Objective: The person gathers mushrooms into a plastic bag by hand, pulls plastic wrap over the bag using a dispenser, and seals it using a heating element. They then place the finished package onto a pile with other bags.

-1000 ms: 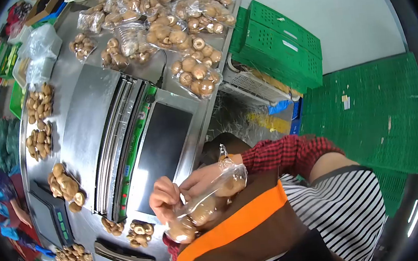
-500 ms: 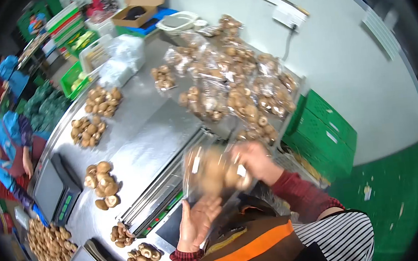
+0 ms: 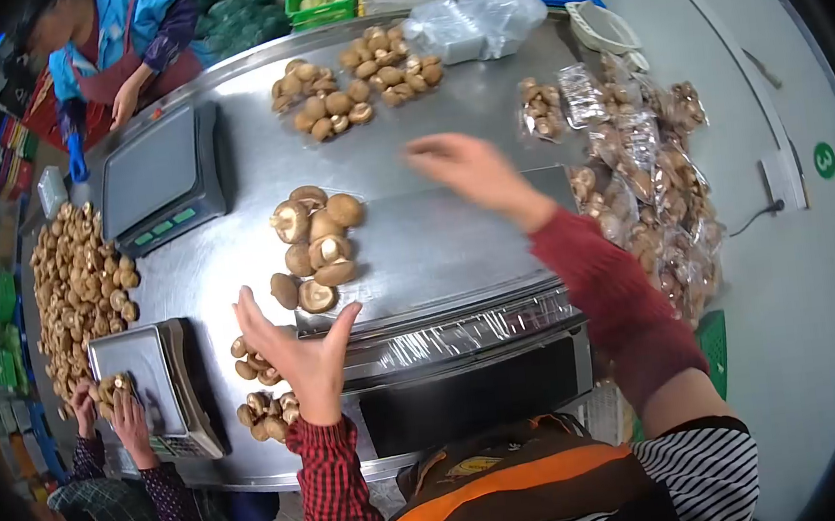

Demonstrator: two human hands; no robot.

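My left hand (image 3: 304,360) is open, thumb and fingers spread, with nothing in it. Just beyond it a group of shiitake mushrooms (image 3: 326,251) lies loose on the steel table, some caps up and some gills up. Two smaller mushroom clusters (image 3: 270,417) sit beside the left wrist, partly hidden by the hand. My right hand (image 3: 478,176) is stretched out above the metal plate (image 3: 456,242) behind the film-wrapping machine (image 3: 456,342), fingers extended and holding nothing. To its right are several wrapped mushroom packs (image 3: 648,198) in a heap.
More loose mushroom groups (image 3: 322,104) lie at the back, near plastic bags (image 3: 474,14). Weighing scales (image 3: 158,175) stand on the left beside a large mushroom heap (image 3: 82,278). One co-worker's hands (image 3: 132,424) hold mushrooms at the lower scale (image 3: 160,356); another person (image 3: 132,57) stands across the table.
The bagged mushrooms have left my right hand, which is now empty and over the plate. My left hand has moved toward the loose mushrooms. The view has turned left.
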